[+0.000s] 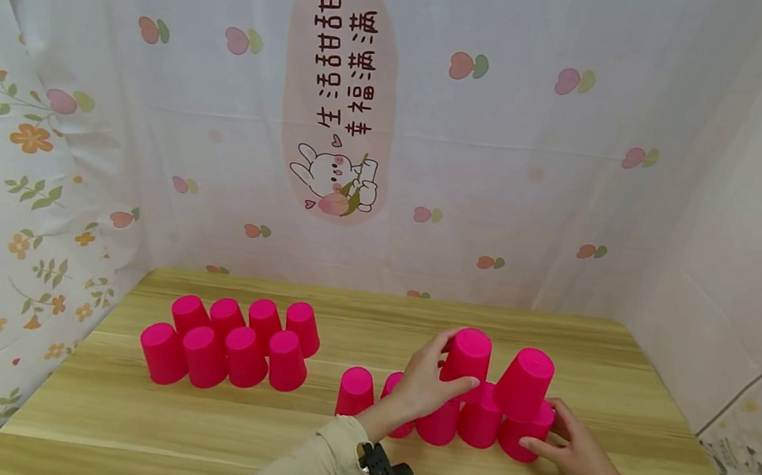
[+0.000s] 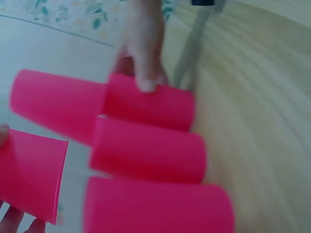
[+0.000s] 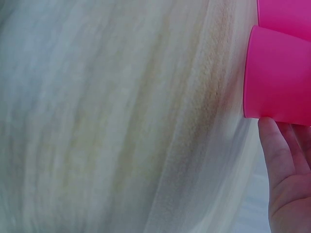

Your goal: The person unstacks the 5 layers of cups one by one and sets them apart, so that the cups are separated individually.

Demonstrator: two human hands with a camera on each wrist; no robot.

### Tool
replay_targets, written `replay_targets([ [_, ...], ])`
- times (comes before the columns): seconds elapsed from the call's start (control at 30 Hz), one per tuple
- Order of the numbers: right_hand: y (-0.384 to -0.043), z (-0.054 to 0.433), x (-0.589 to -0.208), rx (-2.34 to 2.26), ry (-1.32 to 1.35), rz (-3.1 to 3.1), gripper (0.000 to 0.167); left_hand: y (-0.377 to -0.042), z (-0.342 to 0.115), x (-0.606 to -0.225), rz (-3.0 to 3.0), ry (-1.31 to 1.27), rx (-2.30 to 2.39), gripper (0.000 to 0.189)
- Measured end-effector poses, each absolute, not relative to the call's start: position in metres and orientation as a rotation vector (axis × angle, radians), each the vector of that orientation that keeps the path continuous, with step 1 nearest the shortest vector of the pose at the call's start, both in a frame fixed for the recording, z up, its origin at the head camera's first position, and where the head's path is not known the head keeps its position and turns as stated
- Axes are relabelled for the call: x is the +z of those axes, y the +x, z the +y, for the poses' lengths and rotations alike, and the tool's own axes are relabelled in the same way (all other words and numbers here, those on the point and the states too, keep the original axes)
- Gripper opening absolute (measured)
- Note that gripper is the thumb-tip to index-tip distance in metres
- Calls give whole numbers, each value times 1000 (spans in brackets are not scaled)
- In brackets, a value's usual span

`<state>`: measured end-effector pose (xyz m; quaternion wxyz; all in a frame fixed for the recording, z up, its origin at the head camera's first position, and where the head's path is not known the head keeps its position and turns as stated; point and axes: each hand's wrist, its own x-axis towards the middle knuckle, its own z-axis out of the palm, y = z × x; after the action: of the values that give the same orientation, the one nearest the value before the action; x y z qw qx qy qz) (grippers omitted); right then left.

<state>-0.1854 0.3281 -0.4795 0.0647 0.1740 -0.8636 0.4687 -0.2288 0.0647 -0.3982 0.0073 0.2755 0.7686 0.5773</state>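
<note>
My left hand (image 1: pixel 423 381) holds an upside-down pink plastic cup (image 1: pixel 468 358) between thumb and fingers, above a row of upturned cups. The held cup's open rim stands apart from the row in the left wrist view, where part of the cup (image 2: pixel 31 174) is cut off. Another cup (image 1: pixel 526 383) rests on top, across the two rightmost cups of the row. With thumb and fingers on either side, my right hand (image 1: pixel 582 456) grips the row's rightmost cup (image 1: pixel 522 441). In the right wrist view, the thumb (image 3: pixel 279 150) touches that cup near its rim.
To the left, two rows of upside-down pink cups (image 1: pixel 245 358) stand close together on the wooden table (image 1: pixel 225 447). The near row's left end is a single cup (image 1: pixel 356 391). A printed curtain (image 1: pixel 514 167) hangs behind the table, with more cloth on both sides.
</note>
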Motion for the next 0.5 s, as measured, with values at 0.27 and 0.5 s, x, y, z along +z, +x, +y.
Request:
replay_targets([
  [0.27, -185, 327, -479, 1425, 546, -2583, 46, -241, 21, -366, 2459, 866, 1974, 60],
  [0.5, -187, 329, -482, 1417, 547, -2586, 45, -245, -45, -352, 2583, 792, 2114, 60],
])
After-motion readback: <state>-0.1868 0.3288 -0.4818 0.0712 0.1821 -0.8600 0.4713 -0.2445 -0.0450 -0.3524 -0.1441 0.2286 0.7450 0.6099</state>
